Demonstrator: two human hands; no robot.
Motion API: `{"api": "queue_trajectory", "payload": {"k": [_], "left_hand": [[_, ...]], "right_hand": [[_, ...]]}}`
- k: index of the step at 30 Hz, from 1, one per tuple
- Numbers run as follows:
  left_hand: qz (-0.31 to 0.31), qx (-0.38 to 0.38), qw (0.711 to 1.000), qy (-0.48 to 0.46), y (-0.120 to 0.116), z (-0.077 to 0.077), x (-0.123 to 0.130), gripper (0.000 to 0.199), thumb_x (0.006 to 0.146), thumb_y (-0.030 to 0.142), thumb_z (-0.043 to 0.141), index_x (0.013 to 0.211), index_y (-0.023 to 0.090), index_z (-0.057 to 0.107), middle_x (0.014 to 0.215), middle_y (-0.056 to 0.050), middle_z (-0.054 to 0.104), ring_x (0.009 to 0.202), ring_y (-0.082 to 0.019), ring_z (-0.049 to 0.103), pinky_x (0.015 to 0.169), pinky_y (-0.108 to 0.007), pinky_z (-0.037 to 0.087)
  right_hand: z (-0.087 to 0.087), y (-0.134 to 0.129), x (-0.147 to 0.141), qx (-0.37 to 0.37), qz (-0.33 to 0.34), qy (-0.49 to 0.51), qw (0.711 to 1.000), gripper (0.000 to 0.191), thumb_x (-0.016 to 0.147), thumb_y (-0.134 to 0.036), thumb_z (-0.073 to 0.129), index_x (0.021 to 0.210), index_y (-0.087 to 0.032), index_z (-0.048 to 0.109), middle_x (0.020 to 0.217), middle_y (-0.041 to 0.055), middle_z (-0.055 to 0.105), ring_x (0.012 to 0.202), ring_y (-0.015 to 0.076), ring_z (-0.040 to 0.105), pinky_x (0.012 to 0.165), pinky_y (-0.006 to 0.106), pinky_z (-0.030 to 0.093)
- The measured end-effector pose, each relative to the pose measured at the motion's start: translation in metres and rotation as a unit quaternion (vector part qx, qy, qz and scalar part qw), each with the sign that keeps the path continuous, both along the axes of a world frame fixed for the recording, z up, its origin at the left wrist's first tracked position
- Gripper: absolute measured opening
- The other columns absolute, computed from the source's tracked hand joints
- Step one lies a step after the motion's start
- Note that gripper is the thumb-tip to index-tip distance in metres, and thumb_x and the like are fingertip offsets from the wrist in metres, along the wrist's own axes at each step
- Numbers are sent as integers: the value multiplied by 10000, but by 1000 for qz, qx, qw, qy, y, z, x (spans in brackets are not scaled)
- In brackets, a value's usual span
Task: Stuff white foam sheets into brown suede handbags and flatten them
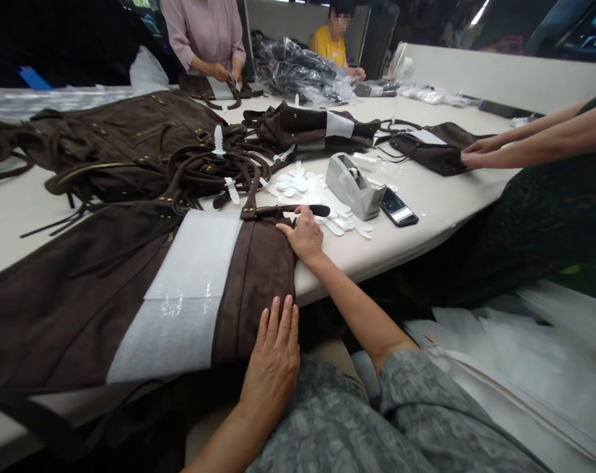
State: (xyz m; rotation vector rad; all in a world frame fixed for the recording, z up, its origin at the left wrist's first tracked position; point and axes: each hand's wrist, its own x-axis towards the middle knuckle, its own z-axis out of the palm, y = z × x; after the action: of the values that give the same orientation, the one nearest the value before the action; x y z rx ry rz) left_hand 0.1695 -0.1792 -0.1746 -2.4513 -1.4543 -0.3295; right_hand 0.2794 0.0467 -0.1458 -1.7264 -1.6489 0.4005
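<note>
A dark brown suede-like bag (pixel 258 282) lies flat along the table's near edge, with a white foam wrap (pixel 184 282) around it and clear tape shining on the wrap. My left hand (pixel 278 348) rests on the bag's lower right corner, its fingers stretched out and lying flat. At the bag's upper right corner is my right hand (pixel 305 235), thumb and fingers apart, touching the edge near the dark zipper end (pixel 320 210). Loops of brown handles (pixel 213 164) lie above the bag.
A grey tape dispenser (pixel 354 187) stands beside white plastic pieces (pixel 300 184) and a phone (pixel 399 206). More brown bags (pixel 130 131) are piled behind. One person's hands touch another bag (pixel 445 148) at the right; two people work across the table (pixel 435 217).
</note>
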Motion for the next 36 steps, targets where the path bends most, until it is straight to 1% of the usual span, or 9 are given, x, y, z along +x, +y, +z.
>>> {"api": "queue_trajectory", "payload": {"k": [6,10,14,17,19,23,26,30,36], "left_hand": [[-63,111,990,-63,-2,-18,-11,465,918,47,426,1378,20,487,1485,-211,426,1415,-342,359,1111,-447,467],[-64,167,979,-98,-1,-32,-13,437,948,71,359,1355,24,511,1504,-200,398,1395,-302,399,1154,-416,420],[-80,147,982,-92,-3,-46,-16,431,946,165,457,1367,94,519,1562,-172,304,1410,-289,382,1170,-398,393],[-157,182,953,-187,-8,-34,-31,362,931,262,548,1285,201,594,1552,-97,363,1414,-263,390,1146,-410,423],[-166,227,927,-248,-13,-6,-56,298,949,229,509,1225,226,622,1494,-45,464,1386,-218,437,1141,-388,437],[72,269,912,-300,-17,77,-143,410,893,54,513,1283,170,561,1315,-92,616,1321,-254,502,1116,-477,456],[306,307,860,-269,-5,113,-215,392,908,181,590,1296,170,532,1341,-128,573,1343,-292,459,1134,-515,399],[426,219,843,-244,13,106,-269,388,910,353,604,1206,106,563,1111,-141,648,1088,-299,601,974,-462,495],[365,297,858,-205,12,71,-254,74,878,133,608,850,181,560,803,-43,622,825,-237,576,825,-421,484]], "right_hand": [[8,-20,-8,87,167,-104,977,281,972,-154,442,1184,-124,623,1342,155,547,1316,252,438,1131,382,332],[-11,-28,-7,5,237,-107,966,561,1011,-349,365,1418,30,444,1531,236,358,1487,301,211,1227,459,181],[-28,-22,9,-32,279,-85,956,762,995,-569,234,1533,-32,273,1605,184,205,1511,271,132,1235,502,147],[-27,-18,20,-38,299,-80,950,818,959,-661,234,1544,-91,282,1609,147,209,1510,254,138,1236,509,155],[-22,-20,25,-39,298,-76,951,812,949,-672,248,1535,-115,316,1602,128,239,1503,251,176,1235,501,179],[2,-21,24,-11,228,-71,971,753,941,-658,262,1442,-144,489,1498,134,449,1421,292,381,1188,516,312],[39,-17,3,81,151,-95,981,655,931,-623,329,1300,-170,626,1334,151,611,1286,346,538,1092,561,420],[94,-17,-66,203,282,-106,932,435,929,-478,469,1213,-220,673,1260,113,662,1218,298,594,1073,491,455],[123,8,-210,209,538,-163,800,565,871,-199,562,1431,-238,497,1483,66,478,1381,219,431,1168,415,356]]}}
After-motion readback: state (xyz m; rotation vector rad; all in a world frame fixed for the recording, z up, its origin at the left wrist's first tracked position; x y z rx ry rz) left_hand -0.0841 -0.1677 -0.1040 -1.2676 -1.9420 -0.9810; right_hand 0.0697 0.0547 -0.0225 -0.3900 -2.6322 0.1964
